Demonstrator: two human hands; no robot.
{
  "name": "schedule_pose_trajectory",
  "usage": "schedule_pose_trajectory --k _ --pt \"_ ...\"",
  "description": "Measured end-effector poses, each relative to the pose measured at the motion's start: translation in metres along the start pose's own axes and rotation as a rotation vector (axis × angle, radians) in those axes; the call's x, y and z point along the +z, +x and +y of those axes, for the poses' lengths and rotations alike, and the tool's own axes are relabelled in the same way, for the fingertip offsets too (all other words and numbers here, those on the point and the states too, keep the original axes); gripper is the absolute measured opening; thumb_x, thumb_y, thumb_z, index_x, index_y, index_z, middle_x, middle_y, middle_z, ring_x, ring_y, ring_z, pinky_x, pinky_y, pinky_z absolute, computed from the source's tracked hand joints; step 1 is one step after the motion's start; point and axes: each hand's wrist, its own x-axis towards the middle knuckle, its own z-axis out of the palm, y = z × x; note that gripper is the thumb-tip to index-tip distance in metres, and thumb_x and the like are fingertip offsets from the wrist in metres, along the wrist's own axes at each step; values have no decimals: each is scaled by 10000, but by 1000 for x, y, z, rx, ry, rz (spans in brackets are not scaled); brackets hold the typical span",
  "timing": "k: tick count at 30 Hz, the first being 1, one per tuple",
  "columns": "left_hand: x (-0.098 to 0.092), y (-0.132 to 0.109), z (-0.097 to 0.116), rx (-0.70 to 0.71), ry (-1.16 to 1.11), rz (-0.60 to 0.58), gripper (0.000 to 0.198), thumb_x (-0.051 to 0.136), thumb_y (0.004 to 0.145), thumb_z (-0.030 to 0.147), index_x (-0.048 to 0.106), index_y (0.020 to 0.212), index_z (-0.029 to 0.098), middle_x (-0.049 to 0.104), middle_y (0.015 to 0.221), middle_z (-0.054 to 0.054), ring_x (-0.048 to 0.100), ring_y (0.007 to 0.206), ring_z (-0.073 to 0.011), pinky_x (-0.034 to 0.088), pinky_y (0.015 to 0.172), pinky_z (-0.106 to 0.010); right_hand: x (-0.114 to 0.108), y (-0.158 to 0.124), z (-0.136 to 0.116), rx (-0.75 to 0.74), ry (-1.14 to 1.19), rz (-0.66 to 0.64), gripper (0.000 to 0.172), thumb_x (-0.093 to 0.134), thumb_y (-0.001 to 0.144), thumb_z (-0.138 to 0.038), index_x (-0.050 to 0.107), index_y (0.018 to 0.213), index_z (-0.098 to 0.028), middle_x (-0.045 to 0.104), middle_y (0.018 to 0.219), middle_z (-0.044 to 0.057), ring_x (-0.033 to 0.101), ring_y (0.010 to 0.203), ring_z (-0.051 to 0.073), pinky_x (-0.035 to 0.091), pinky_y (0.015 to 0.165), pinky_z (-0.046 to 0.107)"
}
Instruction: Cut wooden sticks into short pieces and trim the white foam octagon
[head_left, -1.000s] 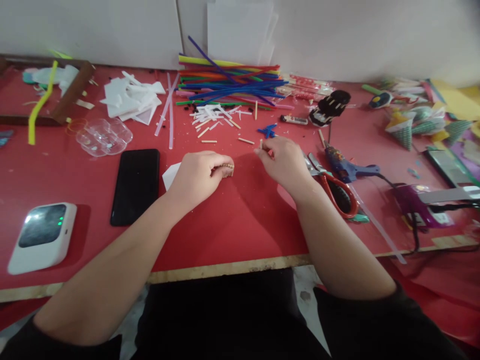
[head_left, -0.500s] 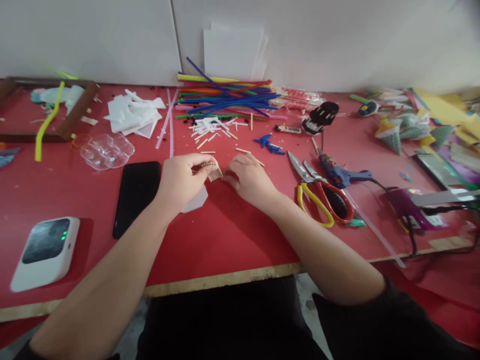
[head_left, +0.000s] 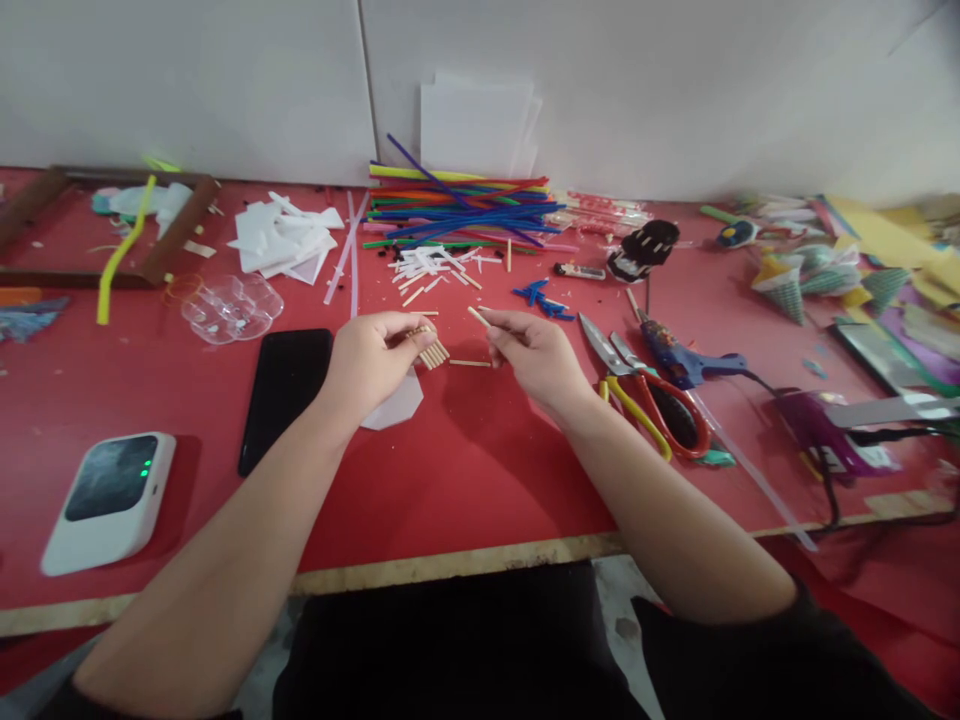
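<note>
My left hand [head_left: 381,362] is closed on a small row of short wooden sticks [head_left: 435,354] laid side by side; the fingers cover part of it. A single short wooden stick [head_left: 478,316] is pinched between the thumb and finger of my right hand [head_left: 536,352], its tip pointing up and left. Between the hands another loose stick [head_left: 469,363] lies flat on the red table. A white paper piece with cut corners [head_left: 397,405] rests beneath my left hand, partly hidden by it. Just beyond, white and wooden bits [head_left: 431,265] and short blue pieces [head_left: 541,298] lie in small heaps.
Left of my hands are a black phone [head_left: 283,395] and a white device [head_left: 112,500]. Scissors [head_left: 652,390] and a blue glue gun [head_left: 686,350] with a cord lie by my right forearm. Coloured pipe cleaners [head_left: 465,210] are piled at the back. The table's front edge [head_left: 450,565] is close.
My right hand has lifted off the table and moved slightly right, now showing a stick in its pinch. A loose stick now shows between the hands. The camera view has shifted a little.
</note>
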Motion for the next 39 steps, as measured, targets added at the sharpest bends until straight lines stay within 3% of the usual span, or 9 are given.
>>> schedule_pose_trajectory --k 3,7,13,17,20,23,28,34,39 --pt "2 -1 1 29 80 17 156 734 833 323 783 924 206 798 856 -43 744 759 -194 604 704 -298 -5 2 4 -21 -169 11 245 570 900 -286 722 1042 -156 651 695 6 582 622 142 469 644 304" --pt "4 -3 1 30 121 1 143 727 832 314 780 915 210 802 867 -42 748 771 -201 601 693 -300 -10 1 5 -162 -396 11 124 610 871 -203 718 928 -187 737 882 54 653 773 180 487 729 318" --pt "5 -3 1 22 138 5 122 727 825 308 772 896 221 806 856 -44 759 763 -207 602 671 -299 -13 -4 -3 -364 -627 -268 93 633 885 -116 701 865 -175 693 888 66 625 871 187 464 814 314" --pt "6 -4 4 47 123 0 96 712 834 306 759 861 226 804 830 -33 758 723 -199 603 655 -299 -10 -8 -2 -353 -749 -286 126 562 896 -79 639 850 -169 639 901 89 588 867 212 454 823 352" --pt "6 -5 6 22 140 2 96 709 837 301 756 876 228 805 847 -32 762 733 -202 606 676 -305 -7 -9 -1 -279 -660 -188 138 513 898 -88 579 824 -184 631 892 94 581 832 214 454 778 355" --pt "7 -6 8 44 212 26 94 724 826 302 760 883 235 807 852 -35 762 738 -212 602 688 -318 -3 -9 -3 -167 -447 -75 111 507 913 -164 528 817 -216 619 777 31 588 727 182 460 696 319" --pt "9 -8 11 88 206 10 105 724 835 310 766 906 244 810 903 -38 765 811 -223 601 755 -335 10 -11 -5 -8 14 -187 119 581 890 -329 560 850 -218 601 678 -30 563 561 127 464 588 279" --pt "10 -8 9 110 200 -20 106 706 855 293 768 924 241 807 918 -31 756 829 -208 591 774 -310 13 -12 -5 -170 -123 -202 134 584 896 -228 702 958 -213 697 873 32 626 773 157 490 734 305" --pt "14 -11 6 196 179 -63 120 659 896 302 766 906 250 799 879 -14 748 783 -181 589 751 -275 10 -12 -6 -339 -301 -148 153 589 890 -162 722 833 -210 698 891 48 631 846 176 485 810 317"
